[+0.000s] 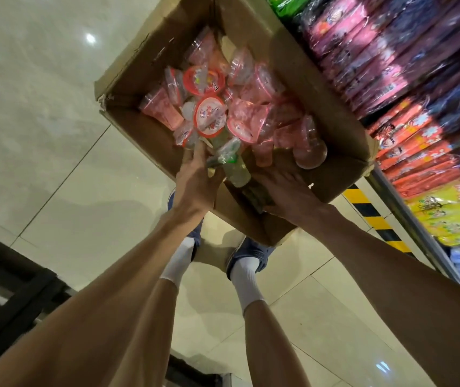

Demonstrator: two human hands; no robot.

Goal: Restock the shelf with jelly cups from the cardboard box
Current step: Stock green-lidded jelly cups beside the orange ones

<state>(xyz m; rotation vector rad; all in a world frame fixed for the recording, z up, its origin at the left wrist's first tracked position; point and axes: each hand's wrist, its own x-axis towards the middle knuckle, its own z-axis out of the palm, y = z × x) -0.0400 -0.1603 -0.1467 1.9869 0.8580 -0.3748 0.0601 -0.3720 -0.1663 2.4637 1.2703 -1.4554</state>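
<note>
An open cardboard box [321, 88] stands on the floor at the foot of the shelf [407, 208]. It holds several jelly cups [212, 118], mostly pink with red-and-white lids, lying jumbled. Both my arms reach down into its near end. My left hand [198, 177] sits against a pale green jelly cup [236, 173], fingers stretched toward the pile and thumb at the cup's side. My right hand [287, 188] lies palm down over the box's near corner, fingers spread. Something dark green [258, 195] shows under its palm; whether the hand grips it is hidden.
Colourful snack packets [407, 152] fill the shelf on the right. A yellow-and-black hazard strip [368, 210] runs along the shelf base. My feet in blue shoes [251, 252] stand just behind the box on pale floor tiles. A dark fixture [8, 275] is at lower left.
</note>
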